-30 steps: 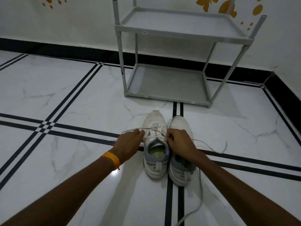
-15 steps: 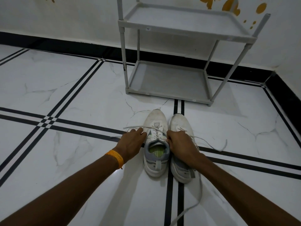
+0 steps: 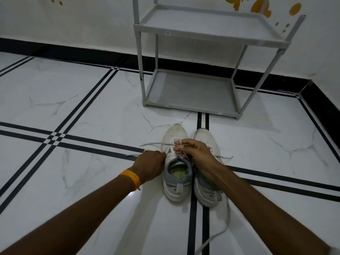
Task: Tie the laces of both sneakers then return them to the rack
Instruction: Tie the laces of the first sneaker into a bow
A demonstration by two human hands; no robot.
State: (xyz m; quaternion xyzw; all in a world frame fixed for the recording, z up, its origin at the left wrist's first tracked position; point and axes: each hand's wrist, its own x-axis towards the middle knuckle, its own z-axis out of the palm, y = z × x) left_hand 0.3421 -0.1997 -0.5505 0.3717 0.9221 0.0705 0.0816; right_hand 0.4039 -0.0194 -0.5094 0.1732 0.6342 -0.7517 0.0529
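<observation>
You're tying the left white mesh sneaker (image 3: 174, 162), side by side with its mate (image 3: 208, 173) on the marble floor before the grey plastic rack (image 3: 204, 34); your right hand (image 3: 195, 153) pinches its lace (image 3: 158, 143); your left hand (image 3: 150, 165) is closed on the other end; next, cross and loop.

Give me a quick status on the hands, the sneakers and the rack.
Left hand and right hand each pinch lace on the left sneaker. Right sneaker lace loose on the floor. Rack holds nothing, path clear.
</observation>
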